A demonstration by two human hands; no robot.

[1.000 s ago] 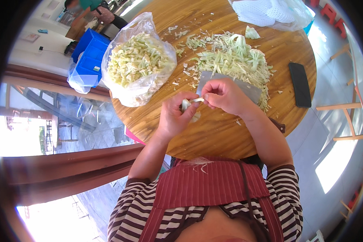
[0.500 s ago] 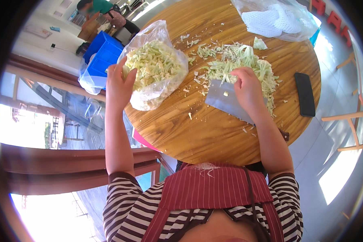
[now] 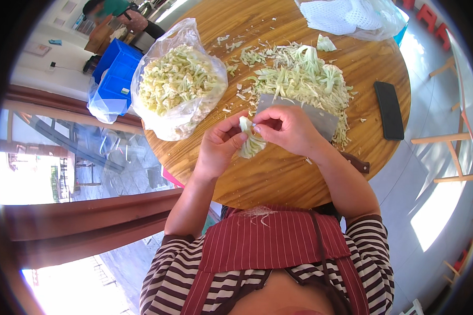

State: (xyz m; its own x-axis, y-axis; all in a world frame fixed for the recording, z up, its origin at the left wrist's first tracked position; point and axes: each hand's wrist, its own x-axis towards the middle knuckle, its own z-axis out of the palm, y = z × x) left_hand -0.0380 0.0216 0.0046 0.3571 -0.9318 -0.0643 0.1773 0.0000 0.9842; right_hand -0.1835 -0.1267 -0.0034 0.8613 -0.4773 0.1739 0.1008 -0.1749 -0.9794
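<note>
Two hands (image 3: 219,149) (image 3: 289,128) pinch one cauliflower floret (image 3: 253,146); one cleaver (image 3: 321,119) and one phone (image 3: 389,111) lie rightward.

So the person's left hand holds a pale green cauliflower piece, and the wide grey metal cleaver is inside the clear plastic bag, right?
Not quite: the wide grey metal cleaver isn't in the clear plastic bag; the head view shows it on the round brown wooden table. The left hand does hold a pale green cauliflower piece.
</note>
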